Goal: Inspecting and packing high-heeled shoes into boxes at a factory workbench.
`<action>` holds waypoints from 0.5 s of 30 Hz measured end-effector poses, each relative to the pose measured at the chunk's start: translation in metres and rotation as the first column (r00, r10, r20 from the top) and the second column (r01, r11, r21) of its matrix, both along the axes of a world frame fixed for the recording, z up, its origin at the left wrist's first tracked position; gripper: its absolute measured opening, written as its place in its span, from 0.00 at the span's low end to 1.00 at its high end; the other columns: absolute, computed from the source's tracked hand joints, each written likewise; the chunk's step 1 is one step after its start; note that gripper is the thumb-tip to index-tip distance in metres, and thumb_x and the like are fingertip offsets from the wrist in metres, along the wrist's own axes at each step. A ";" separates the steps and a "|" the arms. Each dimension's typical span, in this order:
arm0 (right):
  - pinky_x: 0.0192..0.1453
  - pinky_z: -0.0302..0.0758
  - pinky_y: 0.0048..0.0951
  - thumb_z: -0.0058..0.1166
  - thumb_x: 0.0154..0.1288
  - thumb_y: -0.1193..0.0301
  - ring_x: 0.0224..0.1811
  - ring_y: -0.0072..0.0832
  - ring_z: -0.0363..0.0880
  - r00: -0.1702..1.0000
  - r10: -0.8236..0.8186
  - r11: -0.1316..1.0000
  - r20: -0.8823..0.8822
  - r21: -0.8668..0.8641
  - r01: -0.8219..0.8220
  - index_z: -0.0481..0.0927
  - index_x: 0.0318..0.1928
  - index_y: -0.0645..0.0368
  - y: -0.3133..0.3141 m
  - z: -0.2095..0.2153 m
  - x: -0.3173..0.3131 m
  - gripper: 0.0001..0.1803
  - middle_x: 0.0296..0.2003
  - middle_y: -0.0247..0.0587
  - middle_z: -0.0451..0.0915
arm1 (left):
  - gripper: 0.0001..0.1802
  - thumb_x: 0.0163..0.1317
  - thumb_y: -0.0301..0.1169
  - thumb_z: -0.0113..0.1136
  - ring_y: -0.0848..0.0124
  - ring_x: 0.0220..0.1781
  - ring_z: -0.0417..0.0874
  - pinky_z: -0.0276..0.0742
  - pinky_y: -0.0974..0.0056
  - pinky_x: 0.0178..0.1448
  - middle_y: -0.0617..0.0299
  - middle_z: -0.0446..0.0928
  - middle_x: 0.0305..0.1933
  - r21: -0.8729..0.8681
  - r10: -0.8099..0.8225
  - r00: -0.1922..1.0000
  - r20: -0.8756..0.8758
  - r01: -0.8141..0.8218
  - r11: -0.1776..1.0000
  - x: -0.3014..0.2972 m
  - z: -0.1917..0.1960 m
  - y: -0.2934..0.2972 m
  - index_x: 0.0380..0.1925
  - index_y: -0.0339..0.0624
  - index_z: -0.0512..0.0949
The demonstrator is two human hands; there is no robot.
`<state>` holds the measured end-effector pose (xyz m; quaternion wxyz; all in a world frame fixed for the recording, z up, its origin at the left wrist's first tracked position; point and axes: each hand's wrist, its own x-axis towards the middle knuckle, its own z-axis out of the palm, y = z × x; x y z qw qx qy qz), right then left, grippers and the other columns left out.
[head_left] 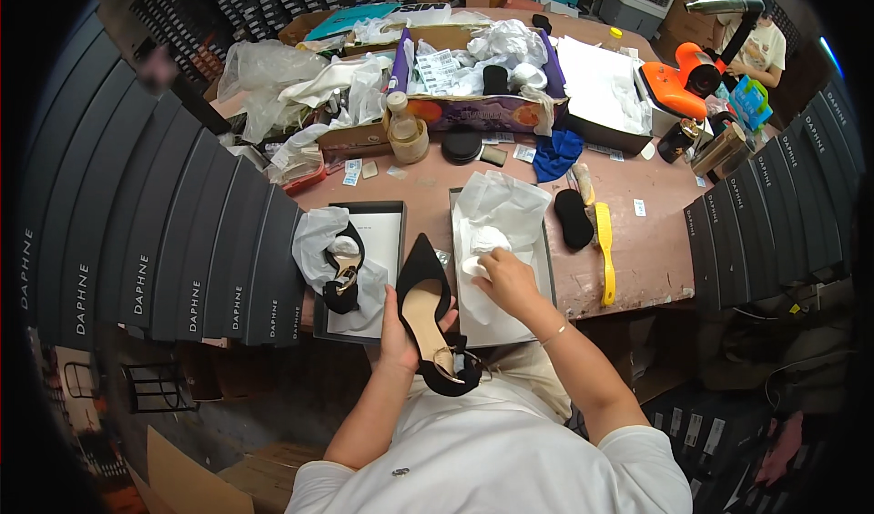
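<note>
My left hand (398, 336) is wrapped round a black pointed shoe (424, 300) with a beige insole and an ankle strap, its toe turned away from me. Over the right-hand shoe box part (544, 286), my right hand (506, 282) pinches a small white piece, seemingly paper (472, 266). Beside those fingers lies a crumpled white wad (489, 239) on white tissue paper (496, 200). The other black shoe (342, 286) rests in the left-hand box (387, 218), on tissue, with white stuffing in it.
Dark shoe boxes are stacked at left (164, 213) and right (774, 195). A yellow brush (604, 254) and black pad (573, 220) lie right of the boxes. Behind stand a purple carton (473, 113), a glue jar (408, 139) and an orange tool (678, 91). Someone sits far right.
</note>
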<state>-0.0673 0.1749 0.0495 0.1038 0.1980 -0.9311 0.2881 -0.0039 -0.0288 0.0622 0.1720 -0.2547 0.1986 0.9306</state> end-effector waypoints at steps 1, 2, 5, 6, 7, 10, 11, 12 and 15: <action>0.32 0.76 0.37 0.64 0.55 0.67 0.30 0.40 0.79 0.999 0.039 0.998 0.014 0.052 -0.040 0.79 0.34 0.59 0.006 -0.027 -0.003 0.11 0.29 0.40 0.76 | 0.39 0.65 0.63 0.42 0.54 0.57 0.75 0.77 0.47 0.58 0.49 0.73 0.55 -0.023 0.008 1.000 -0.018 -0.009 1.000 0.004 0.001 0.004 0.56 0.35 0.69; 0.31 0.76 0.37 0.64 0.55 0.68 0.29 0.39 0.78 0.996 0.080 0.990 0.031 0.110 -0.083 0.79 0.33 0.59 0.005 -0.029 -0.006 0.10 0.28 0.39 0.75 | 0.38 0.66 0.62 0.42 0.54 0.57 0.74 0.76 0.46 0.59 0.50 0.73 0.56 -0.038 0.020 0.999 -0.036 -0.022 0.999 0.005 0.000 0.005 0.57 0.37 0.68; 0.29 0.75 0.34 0.63 0.54 0.73 0.26 0.38 0.77 0.996 -0.010 0.965 -0.086 -0.262 -0.013 0.79 0.33 0.59 0.010 0.018 0.018 0.07 0.25 0.38 0.74 | 0.37 0.67 0.62 0.39 0.57 0.57 0.74 0.75 0.45 0.61 0.52 0.72 0.57 -0.071 0.060 0.998 -0.022 -0.061 0.996 0.001 0.008 0.004 0.58 0.40 0.69; 0.27 0.73 0.32 0.64 0.51 0.76 0.24 0.36 0.76 0.978 0.049 0.948 -0.204 -0.298 -0.109 0.79 0.31 0.59 0.005 0.039 0.028 0.07 0.23 0.37 0.73 | 0.38 0.67 0.63 0.39 0.57 0.57 0.75 0.75 0.45 0.61 0.52 0.72 0.57 -0.084 0.062 0.998 -0.011 -0.063 0.994 -0.001 0.009 0.006 0.58 0.40 0.69; 0.27 0.73 0.32 0.63 0.51 0.75 0.25 0.35 0.76 0.947 0.170 0.934 -0.273 -0.263 -0.243 0.79 0.32 0.60 -0.002 0.053 0.036 0.08 0.24 0.37 0.73 | 0.38 0.67 0.64 0.38 0.59 0.55 0.76 0.76 0.49 0.58 0.54 0.74 0.55 -0.076 0.002 1.000 -0.026 -0.004 0.997 -0.001 0.008 0.009 0.56 0.39 0.70; 0.28 0.73 0.32 0.58 0.50 0.72 0.26 0.32 0.75 0.833 0.474 0.856 -0.286 -0.072 -0.512 0.77 0.37 0.61 -0.021 0.046 0.039 0.12 0.26 0.37 0.71 | 0.35 0.67 0.62 0.40 0.63 0.53 0.78 0.75 0.58 0.56 0.57 0.77 0.50 -0.212 -0.017 0.998 -0.057 0.005 0.977 0.001 0.012 0.026 0.53 0.41 0.72; 0.29 0.73 0.32 0.54 0.50 0.72 0.27 0.32 0.74 0.835 0.488 0.854 -0.254 -0.061 -0.517 0.76 0.39 0.62 -0.026 0.038 0.036 0.14 0.27 0.38 0.70 | 0.34 0.67 0.61 0.44 0.63 0.52 0.78 0.75 0.59 0.57 0.57 0.77 0.49 -0.170 -0.009 0.999 -0.041 0.002 0.986 0.006 0.011 0.029 0.53 0.40 0.72; 0.29 0.73 0.32 0.54 0.50 0.72 0.27 0.33 0.74 0.820 0.515 0.836 -0.252 -0.063 -0.545 0.76 0.39 0.62 -0.025 0.033 0.035 0.14 0.27 0.38 0.70 | 0.34 0.67 0.60 0.44 0.64 0.51 0.79 0.75 0.59 0.57 0.57 0.77 0.49 -0.166 -0.010 0.999 -0.034 0.004 0.986 0.007 0.010 0.027 0.53 0.40 0.72; 0.31 0.74 0.33 0.54 0.50 0.72 0.27 0.34 0.75 0.768 0.591 0.787 -0.248 -0.032 -0.616 0.76 0.38 0.61 -0.027 0.036 0.040 0.13 0.28 0.38 0.71 | 0.30 0.68 0.56 0.46 0.66 0.49 0.79 0.76 0.60 0.55 0.58 0.77 0.48 -0.177 0.001 0.999 -0.054 -0.010 0.984 0.012 0.012 0.014 0.53 0.40 0.72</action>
